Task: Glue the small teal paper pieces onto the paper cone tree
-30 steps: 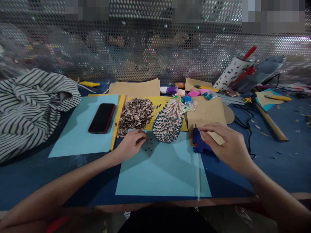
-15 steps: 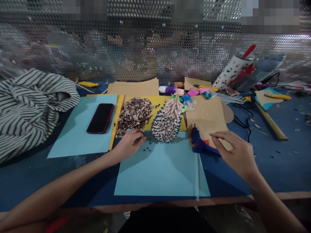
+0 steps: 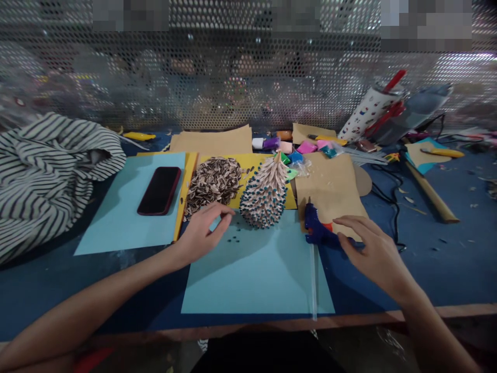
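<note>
A cone-shaped craft piece, covered in pale, overlapping seed-like scales with teal tips, stands upright on paper in the middle. My left hand is beside its lower left, thumb and forefinger apart, with nothing visible between them. Several small dark bits lie on the light blue sheet near that hand. On the right is a blue hot glue gun, nozzle pointing away from me. My right hand is at its handle end, fingers stretched out and thumb apart. Whether it touches the handle is unclear.
A heap of striped sunflower seeds lies left of the cone. Further left are a phone and striped cloth. Behind stand small coloured packets and a tumbler. A clear glue stick and wooden stick lie right.
My left thumb and forefinger have spread apart. My right hand has shifted slightly down and left, thumb lower. The whole view has moved a little; the cone and glue gun seem unmoved.
</note>
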Motion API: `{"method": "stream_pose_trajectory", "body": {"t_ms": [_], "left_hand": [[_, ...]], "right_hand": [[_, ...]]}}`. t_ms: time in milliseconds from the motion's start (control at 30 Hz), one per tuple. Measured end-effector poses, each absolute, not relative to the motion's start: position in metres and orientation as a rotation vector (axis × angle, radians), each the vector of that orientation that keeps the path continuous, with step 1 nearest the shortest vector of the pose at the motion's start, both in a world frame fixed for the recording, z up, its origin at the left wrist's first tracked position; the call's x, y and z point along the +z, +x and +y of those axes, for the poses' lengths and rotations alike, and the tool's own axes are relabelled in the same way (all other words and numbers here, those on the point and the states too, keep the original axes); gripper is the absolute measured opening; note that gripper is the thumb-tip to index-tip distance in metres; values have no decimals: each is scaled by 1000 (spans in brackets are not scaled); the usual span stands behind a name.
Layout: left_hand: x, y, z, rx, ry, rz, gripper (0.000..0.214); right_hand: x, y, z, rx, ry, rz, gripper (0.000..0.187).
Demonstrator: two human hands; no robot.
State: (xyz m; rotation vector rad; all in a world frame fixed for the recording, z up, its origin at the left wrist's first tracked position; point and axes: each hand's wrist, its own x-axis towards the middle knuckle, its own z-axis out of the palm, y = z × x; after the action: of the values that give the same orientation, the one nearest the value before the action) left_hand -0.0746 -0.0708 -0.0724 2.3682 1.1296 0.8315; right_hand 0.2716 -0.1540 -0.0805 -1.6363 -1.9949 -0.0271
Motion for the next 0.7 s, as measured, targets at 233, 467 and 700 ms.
{"method": "stream_pose_trajectory", "body": {"t_ms": [233, 467, 700], "left_hand": [[-80, -20, -101, 661, 3158, 323, 29], [-103, 35, -97, 494, 3191, 192, 38], [-101, 47, -91, 274, 3101, 252, 36]], "right_hand": [[-102, 272, -152, 76, -1665, -2178, 30], [-107, 276, -148, 109, -1661, -2172, 28], [-111, 280, -146, 152, -1655, -2159, 27]]}}
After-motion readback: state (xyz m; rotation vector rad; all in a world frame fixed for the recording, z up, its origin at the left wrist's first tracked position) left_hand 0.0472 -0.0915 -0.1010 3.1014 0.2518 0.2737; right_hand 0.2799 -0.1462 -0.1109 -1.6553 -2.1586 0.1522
